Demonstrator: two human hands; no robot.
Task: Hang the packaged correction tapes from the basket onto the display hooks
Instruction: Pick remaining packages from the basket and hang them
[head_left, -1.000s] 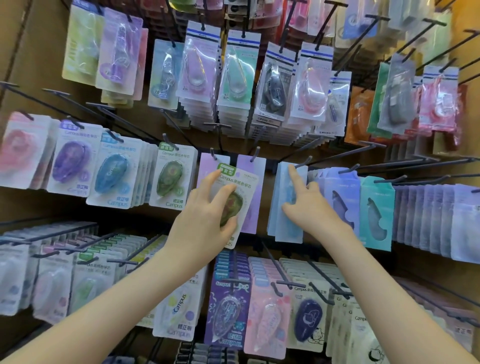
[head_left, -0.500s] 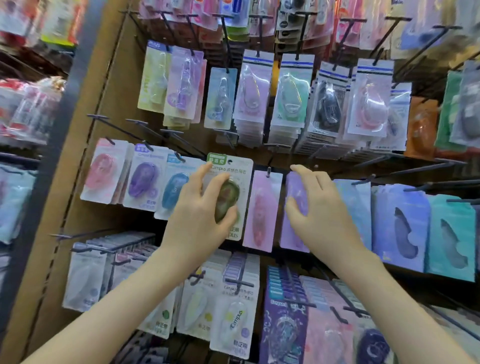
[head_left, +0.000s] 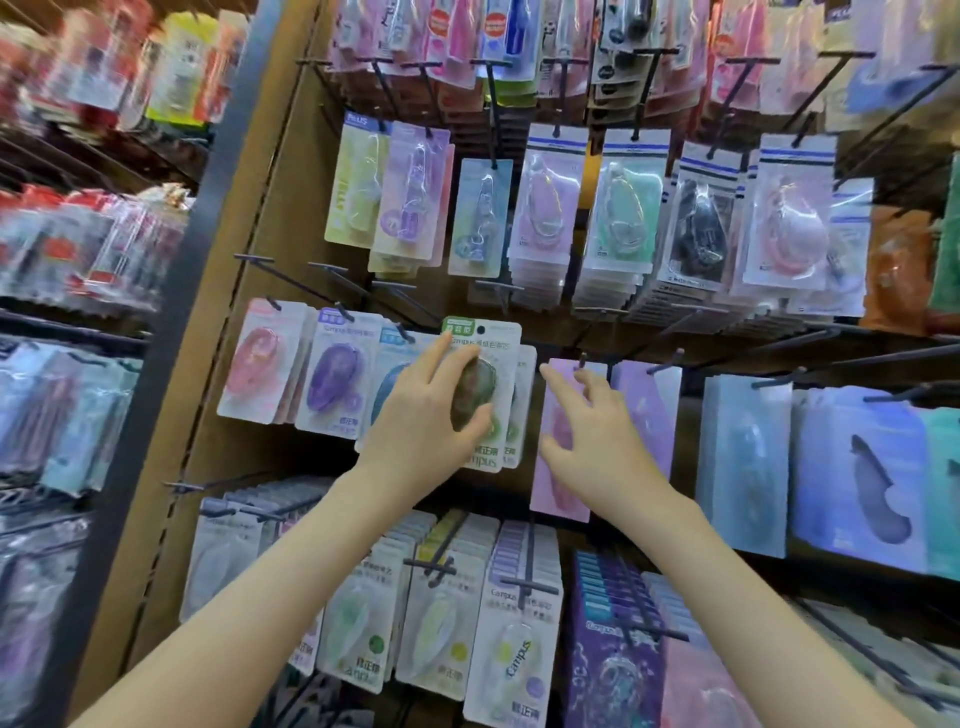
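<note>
L hand (head_left: 423, 423) grasps green "Campus" correction-tape pkg (head_left: 488, 340); R hand (head_left: 597, 447) unclenched, fingers spread, over lilac pkg (head_left: 558, 499). "PLUS" pkg (head_left: 358, 192) hangs above.

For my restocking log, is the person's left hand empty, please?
No, the left hand grips a white carded package holding an olive-green correction tape.

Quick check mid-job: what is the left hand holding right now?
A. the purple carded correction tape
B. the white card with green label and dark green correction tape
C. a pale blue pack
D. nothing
B: the left hand grips the green-labelled white card of dark green correction tape, curled round its blister; the right hand is open, holding nothing.
</note>
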